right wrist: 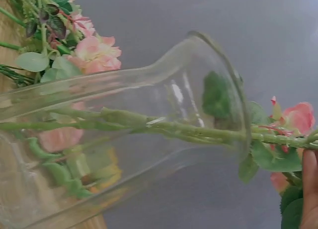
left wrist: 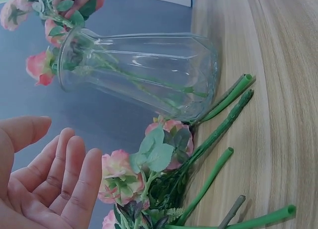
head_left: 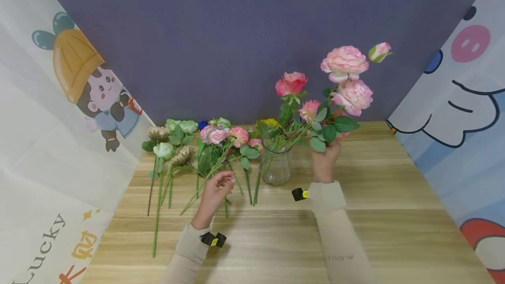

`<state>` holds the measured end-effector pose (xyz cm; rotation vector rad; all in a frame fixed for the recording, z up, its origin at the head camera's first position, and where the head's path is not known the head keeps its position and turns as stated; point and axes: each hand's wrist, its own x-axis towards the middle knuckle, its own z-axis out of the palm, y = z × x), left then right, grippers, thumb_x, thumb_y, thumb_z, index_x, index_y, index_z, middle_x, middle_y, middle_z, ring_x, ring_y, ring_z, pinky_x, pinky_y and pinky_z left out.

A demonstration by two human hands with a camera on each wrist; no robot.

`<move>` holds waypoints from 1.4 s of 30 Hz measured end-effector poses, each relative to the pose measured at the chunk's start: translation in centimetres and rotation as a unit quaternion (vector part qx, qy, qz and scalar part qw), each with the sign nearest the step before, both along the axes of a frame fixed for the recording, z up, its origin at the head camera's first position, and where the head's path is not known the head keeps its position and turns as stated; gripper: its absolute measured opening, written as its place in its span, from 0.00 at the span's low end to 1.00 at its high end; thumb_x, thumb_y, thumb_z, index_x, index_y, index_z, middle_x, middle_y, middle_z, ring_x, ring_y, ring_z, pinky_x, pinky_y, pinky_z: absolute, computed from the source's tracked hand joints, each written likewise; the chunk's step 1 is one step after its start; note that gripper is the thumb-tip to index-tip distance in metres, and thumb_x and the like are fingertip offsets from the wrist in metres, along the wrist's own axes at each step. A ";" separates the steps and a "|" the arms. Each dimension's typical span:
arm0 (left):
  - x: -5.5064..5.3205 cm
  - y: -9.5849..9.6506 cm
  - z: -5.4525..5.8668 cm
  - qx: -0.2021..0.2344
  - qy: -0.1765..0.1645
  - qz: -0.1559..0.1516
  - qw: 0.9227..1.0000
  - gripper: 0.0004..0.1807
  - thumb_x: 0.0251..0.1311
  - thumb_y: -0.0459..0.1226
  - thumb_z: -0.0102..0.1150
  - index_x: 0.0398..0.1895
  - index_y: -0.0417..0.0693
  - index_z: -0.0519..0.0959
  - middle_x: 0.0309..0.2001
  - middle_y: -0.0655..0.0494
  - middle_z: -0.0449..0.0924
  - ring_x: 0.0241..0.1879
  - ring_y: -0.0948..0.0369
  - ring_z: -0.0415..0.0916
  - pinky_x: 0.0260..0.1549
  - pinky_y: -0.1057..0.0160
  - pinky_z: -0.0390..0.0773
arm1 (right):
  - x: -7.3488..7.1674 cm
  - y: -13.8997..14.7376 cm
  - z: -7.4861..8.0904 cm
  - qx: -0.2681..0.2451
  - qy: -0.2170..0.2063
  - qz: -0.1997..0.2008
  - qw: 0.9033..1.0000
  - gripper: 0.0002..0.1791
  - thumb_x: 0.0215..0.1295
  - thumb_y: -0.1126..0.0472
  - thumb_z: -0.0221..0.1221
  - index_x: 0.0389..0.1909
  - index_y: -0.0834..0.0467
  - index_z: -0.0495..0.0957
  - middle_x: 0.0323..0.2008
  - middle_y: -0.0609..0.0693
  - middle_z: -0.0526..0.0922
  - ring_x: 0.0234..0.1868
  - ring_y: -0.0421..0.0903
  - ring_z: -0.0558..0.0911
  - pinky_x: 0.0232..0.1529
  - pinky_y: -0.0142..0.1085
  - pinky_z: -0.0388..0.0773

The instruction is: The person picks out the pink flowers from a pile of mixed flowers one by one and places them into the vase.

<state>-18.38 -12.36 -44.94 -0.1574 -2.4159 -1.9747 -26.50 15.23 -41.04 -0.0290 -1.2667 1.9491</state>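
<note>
A clear glass vase (head_left: 276,168) stands upright with green stems inside, crossing its mouth. Leaning out to the right is a pink flower spray (head_left: 352,95) with large blooms and a bud. My right hand (head_left: 325,159) grips it among the leaves, just right of the rim; in the right wrist view only part of that hand (right wrist: 310,189) shows, against the stem. A coral rose (head_left: 291,84) rises above the vase. My left hand (head_left: 218,189) is held left of the vase with fingers loosely bent and nothing in them, as the left wrist view shows (left wrist: 54,184).
Left of the vase, several cut flowers lie on the wooden table (head_left: 378,231): pink flowers (head_left: 214,135), a pale green rose (head_left: 163,150) and tan blooms (head_left: 183,156). Their stems point toward me. A dark panel (head_left: 221,43) stands behind the table, with printed curtains at both sides.
</note>
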 end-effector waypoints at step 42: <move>0.1 -0.2 -0.4 -0.001 -0.003 -0.004 1.000 0.12 0.63 0.29 0.55 0.48 0.33 0.77 0.40 0.37 0.77 0.30 0.63 0.75 0.35 0.49 0.81 | 3.1 -2.9 -0.5 0.143 0.045 0.002 0.989 0.09 0.46 0.84 0.50 0.25 0.73 0.76 0.25 0.36 0.78 0.28 0.31 0.74 0.34 0.24 0.74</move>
